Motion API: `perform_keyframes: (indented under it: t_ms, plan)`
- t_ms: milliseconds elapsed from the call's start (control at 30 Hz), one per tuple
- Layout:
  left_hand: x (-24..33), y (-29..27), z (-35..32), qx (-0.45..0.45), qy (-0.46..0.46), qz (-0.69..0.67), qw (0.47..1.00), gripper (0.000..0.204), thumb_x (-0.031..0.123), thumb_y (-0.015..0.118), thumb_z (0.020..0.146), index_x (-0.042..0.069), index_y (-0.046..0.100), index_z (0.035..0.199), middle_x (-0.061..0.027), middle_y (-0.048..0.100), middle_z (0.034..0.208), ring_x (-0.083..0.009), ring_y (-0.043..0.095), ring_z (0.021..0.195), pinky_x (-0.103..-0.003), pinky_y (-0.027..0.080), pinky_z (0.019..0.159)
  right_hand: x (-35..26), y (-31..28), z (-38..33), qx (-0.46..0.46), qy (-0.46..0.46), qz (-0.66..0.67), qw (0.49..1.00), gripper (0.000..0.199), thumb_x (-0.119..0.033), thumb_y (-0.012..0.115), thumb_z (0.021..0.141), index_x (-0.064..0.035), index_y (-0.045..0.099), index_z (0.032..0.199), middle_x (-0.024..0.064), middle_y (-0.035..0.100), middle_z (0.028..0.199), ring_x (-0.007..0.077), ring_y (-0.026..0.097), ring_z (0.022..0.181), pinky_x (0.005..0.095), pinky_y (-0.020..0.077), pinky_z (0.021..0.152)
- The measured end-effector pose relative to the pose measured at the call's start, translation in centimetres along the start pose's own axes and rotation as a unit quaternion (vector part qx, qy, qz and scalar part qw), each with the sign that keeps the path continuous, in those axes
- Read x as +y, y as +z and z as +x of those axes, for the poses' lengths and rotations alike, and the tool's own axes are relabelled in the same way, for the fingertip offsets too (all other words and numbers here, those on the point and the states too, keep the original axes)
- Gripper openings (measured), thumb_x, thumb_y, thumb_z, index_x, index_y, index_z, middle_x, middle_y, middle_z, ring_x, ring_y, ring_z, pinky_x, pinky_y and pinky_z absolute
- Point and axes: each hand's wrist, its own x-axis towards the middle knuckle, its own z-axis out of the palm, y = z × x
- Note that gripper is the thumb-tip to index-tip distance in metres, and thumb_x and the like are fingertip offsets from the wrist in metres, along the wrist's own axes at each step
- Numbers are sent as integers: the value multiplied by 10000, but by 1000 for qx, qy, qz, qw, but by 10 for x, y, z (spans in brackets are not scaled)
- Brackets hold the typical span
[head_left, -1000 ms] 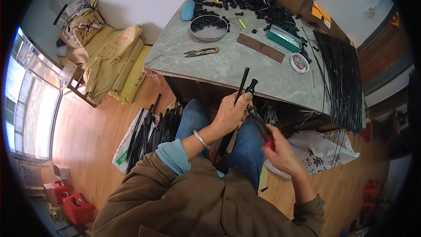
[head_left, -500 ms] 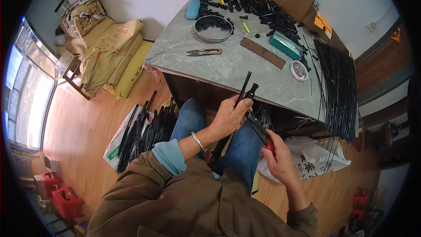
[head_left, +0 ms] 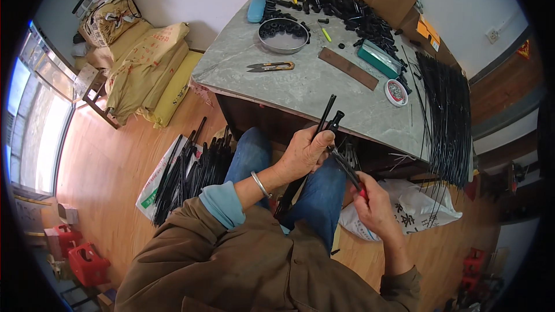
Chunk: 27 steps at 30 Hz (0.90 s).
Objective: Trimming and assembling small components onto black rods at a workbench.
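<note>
My left hand (head_left: 305,151), with a bangle on its wrist, is closed around black rod-like parts over my knees. A thin black rod (head_left: 327,110) and a thicker black tube with a flared end (head_left: 335,119) stick up past its thumb. My right hand (head_left: 373,205) is wrapped round a pair of pliers (head_left: 348,170) with dark metal jaws and red on the handles. The jaws reach up to the parts just beside my left thumb; my fingers hide whether they grip anything.
The grey table (head_left: 277,86) ahead bears scissors (head_left: 270,67), a metal bowl of black parts (head_left: 283,50), a brown bar (head_left: 348,68), a green box (head_left: 378,59) and long black rods (head_left: 445,121). More black rods (head_left: 196,179) lie left on the floor; a white sack (head_left: 416,202) lies right.
My right hand has turned the pliers, so they now show narrower and edge-on, and has shifted slightly right. My left hand still holds the black parts in nearly the same place.
</note>
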Motion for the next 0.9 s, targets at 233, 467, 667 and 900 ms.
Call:
perform_keyframes:
  t_ms: [233, 467, 667, 900]
  plan:
    - [1, 5, 7, -27, 21, 38, 999, 602, 608, 445, 911, 22, 565, 836, -6, 512, 586, -55, 466, 423, -195, 366, 393, -12, 31, -22, -223, 312, 682, 623, 256, -266, 528, 963, -31, 527, 1065, 36, 466, 703, 153, 472, 540, 327, 434, 492]
    - [1, -3, 10, -53, -10, 5, 999, 588, 597, 442, 916, 27, 552, 821, -11, 493, 570, -64, 454, 402, -208, 359, 370, -15, -6, 4, -257, 286, 512, 768, 474, -271, 498, 974, 44, 404, 1316, 185, 631, 1040, 252, 665, 836, 370, 542, 728]
    - [-2, -1, 13, -82, -31, -41, 995, 626, 624, 434, 903, 16, 551, 815, -8, 462, 538, -65, 427, 403, -211, 353, 372, -4, 6, -4, -259, 295, 502, 770, 416, -315, 526, 960, 35, 485, 1182, 74, 551, 785, 175, 574, 645, 336, 520, 586]
    - [-5, -4, 16, -119, -58, -86, 988, 610, 613, 444, 907, 21, 548, 805, 1, 442, 529, -66, 404, 400, -221, 333, 365, -4, 21, -3, -236, 288, 521, 768, 436, -422, 494, 960, 8, 528, 1026, 38, 489, 685, 149, 507, 569, 308, 455, 514]
